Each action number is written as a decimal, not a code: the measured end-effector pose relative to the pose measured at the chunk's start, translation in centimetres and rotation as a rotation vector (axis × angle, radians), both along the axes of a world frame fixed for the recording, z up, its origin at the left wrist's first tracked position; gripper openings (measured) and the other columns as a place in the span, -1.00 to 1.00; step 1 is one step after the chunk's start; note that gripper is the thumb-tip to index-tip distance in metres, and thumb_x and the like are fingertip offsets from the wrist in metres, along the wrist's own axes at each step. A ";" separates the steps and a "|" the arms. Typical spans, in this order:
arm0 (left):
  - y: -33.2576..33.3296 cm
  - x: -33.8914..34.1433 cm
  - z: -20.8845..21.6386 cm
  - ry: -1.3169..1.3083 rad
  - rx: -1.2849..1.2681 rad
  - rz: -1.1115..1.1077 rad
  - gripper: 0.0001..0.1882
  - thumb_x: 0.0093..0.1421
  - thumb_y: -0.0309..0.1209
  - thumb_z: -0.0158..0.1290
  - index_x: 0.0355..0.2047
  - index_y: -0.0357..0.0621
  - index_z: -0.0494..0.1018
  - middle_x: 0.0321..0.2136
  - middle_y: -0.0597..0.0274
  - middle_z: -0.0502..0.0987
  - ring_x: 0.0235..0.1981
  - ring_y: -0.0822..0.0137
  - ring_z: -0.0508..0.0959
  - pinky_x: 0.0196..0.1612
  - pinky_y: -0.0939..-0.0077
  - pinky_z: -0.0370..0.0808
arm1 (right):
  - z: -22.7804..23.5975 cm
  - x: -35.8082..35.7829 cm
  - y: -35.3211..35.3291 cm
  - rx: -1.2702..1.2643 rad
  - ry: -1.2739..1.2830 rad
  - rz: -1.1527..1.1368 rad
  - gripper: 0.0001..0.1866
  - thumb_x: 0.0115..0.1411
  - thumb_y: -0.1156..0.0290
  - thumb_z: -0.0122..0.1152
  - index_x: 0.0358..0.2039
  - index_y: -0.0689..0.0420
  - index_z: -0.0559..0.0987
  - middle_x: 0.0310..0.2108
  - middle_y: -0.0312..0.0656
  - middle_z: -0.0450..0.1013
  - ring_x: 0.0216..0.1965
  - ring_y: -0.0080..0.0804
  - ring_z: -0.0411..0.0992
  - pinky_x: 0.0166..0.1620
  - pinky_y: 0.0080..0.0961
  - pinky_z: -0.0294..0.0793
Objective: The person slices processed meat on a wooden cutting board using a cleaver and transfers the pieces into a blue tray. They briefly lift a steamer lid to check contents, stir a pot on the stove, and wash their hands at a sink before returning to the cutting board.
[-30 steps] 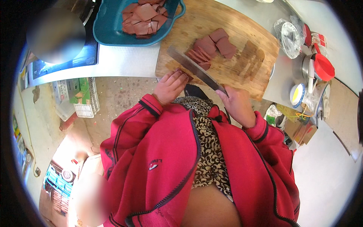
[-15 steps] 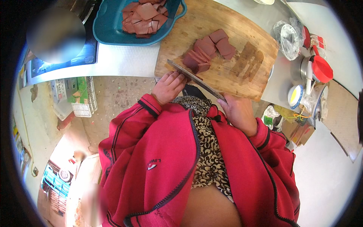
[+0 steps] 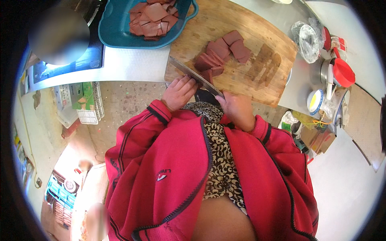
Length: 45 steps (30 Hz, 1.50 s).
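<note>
My right hand (image 3: pixel 238 110) is wrapped round the handle of a knife (image 3: pixel 192 74), whose long blade points to the far left across the near edge of the wooden cutting board (image 3: pixel 241 90). Close against the blade, on its near side, my left hand (image 3: pixel 179 93) has its fingers curled over a reddish-brown block that they mostly hide. Beyond the blade, cut reddish-brown slices (image 3: pixel 208 62) lean in a row. A few flat slices (image 3: pixel 240 51) overlap at the far side of them.
A teal basin (image 3: pixel 105 30) with many similar slices stands at the far left, against the board. On the right are a bag-covered bowl (image 3: pixel 307 42), a red ladle or scoop (image 3: pixel 343 73) and a white bowl (image 3: pixel 315 100). Wet brown marks stain the board's right part.
The knife and my right hand have slid leftward and slightly away, so the tip reaches further out. My left hand stays in nearly the same place.
</note>
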<state>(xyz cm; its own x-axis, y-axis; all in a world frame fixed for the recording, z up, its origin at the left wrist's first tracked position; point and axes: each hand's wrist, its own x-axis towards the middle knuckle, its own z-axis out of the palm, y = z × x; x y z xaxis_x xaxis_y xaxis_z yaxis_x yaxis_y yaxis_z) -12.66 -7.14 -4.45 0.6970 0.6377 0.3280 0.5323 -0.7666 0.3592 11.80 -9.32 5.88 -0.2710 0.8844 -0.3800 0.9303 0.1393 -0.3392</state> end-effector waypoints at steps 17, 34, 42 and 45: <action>-0.1 0.0 0.0 -0.084 0.008 0.094 -0.54 0.03 -0.39 0.03 0.00 -0.03 0.54 -0.02 0.22 0.47 0.06 0.15 0.43 0.04 0.24 0.46 | 4.3 2.1 1.8 -0.046 0.134 -0.045 -0.68 0.25 0.13 0.19 -0.37 0.16 0.55 -0.63 0.07 0.44 -0.54 0.13 0.46 -0.47 -0.04 0.40; 0.0 -0.2 -0.7 -0.081 -0.032 0.082 -0.64 0.03 -0.39 0.03 -0.12 -0.15 0.54 -0.01 0.17 0.46 0.06 0.11 0.44 0.06 0.28 0.49 | 4.9 2.4 0.4 -0.123 0.028 -0.012 -0.65 0.27 0.08 0.15 -0.40 0.13 0.53 -0.62 0.06 0.44 -0.53 0.14 0.47 -0.44 0.00 0.41; 0.1 -0.4 -0.3 -0.090 -0.067 0.089 -0.61 0.03 -0.42 0.04 -0.09 -0.13 0.54 -0.05 0.18 0.48 0.04 0.11 0.46 0.04 0.30 0.50 | 3.8 2.0 0.3 -0.137 0.030 -0.010 -0.63 0.29 0.05 0.11 -0.35 0.12 0.57 -0.60 0.07 0.46 -0.52 0.13 0.47 -0.44 0.00 0.42; 0.0 -0.3 -0.4 -0.087 -0.054 0.107 -0.62 0.03 -0.42 0.05 -0.09 -0.11 0.54 -0.05 0.19 0.48 0.03 0.13 0.47 0.01 0.29 0.48 | 3.8 1.8 0.5 -0.133 0.019 -0.009 -0.64 0.29 0.04 0.10 -0.34 0.11 0.58 -0.60 0.06 0.47 -0.53 0.12 0.48 -0.44 -0.01 0.43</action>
<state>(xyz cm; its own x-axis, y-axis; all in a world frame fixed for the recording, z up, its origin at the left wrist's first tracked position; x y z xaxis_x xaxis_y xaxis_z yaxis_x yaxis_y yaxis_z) -12.96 -7.17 -4.82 0.5947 0.7251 0.3472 0.5752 -0.6855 0.4465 13.57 -8.86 9.64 -0.2717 0.8288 -0.4891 0.9247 0.0839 -0.3714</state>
